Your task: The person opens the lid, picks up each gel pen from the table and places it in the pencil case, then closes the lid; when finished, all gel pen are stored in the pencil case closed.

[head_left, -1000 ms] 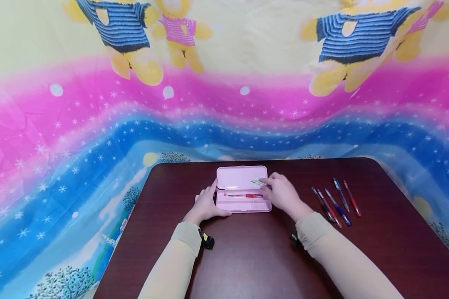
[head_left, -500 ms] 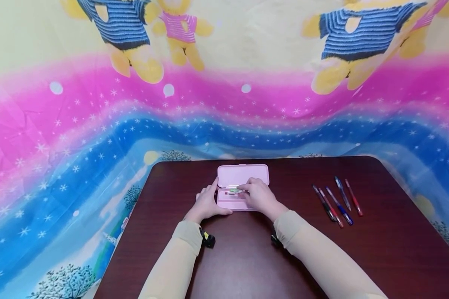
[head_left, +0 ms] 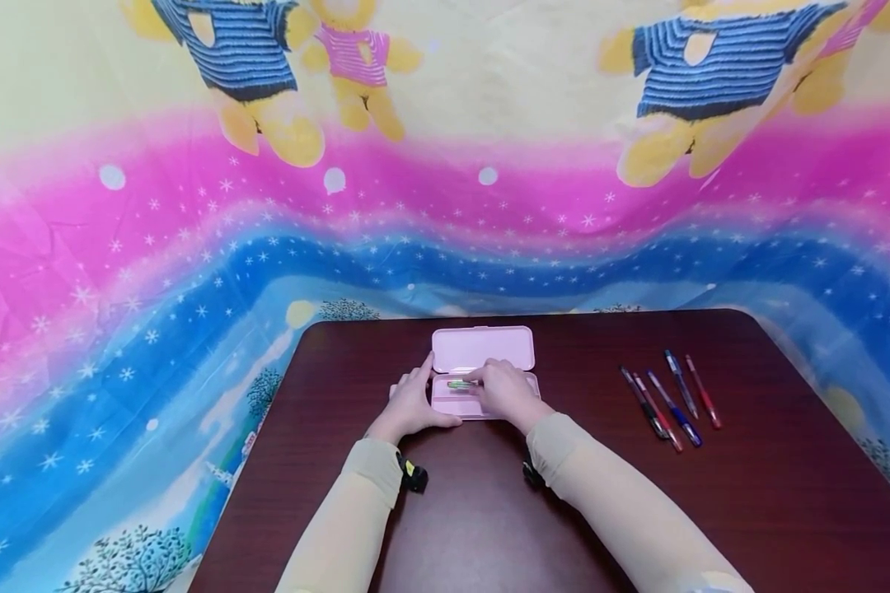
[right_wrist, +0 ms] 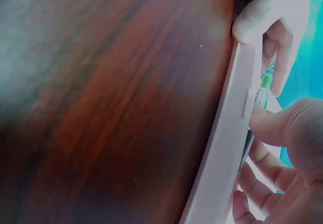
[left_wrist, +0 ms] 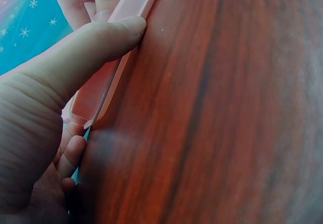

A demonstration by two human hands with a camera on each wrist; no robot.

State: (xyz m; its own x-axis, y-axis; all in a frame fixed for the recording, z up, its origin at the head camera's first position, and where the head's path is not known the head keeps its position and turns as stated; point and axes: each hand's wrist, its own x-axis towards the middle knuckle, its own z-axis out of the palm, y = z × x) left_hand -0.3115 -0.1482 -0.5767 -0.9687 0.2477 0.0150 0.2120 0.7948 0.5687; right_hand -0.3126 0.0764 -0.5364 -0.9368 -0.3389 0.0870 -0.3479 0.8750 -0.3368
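A pink pencil case (head_left: 482, 350) lies open on the table, its lid folded back. My left hand (head_left: 413, 403) grips its left end, with the thumb on the front wall and the fingers along the side; the left wrist view shows this thumb (left_wrist: 113, 40) on the case's edge. Over the case's tray, my right hand (head_left: 510, 391) pinches a green pen (head_left: 460, 385) that lies crosswise, tip end hidden by the hand. In the right wrist view the green pen (right_wrist: 264, 90) shows just behind the case's front wall. A red pen inside the tray is mostly hidden now.
Several pens lie on the table to the right: a black one (head_left: 643, 403), two red ones, among them the outer red pen (head_left: 703, 392), and blue ones, such as the dark blue pen (head_left: 675, 409). A patterned cloth (head_left: 445, 206) hangs behind the dark wooden table (head_left: 482, 511).
My right hand has carried the green pen from beside the lid leftward and down into the tray. The left hand stays on the case's left end.
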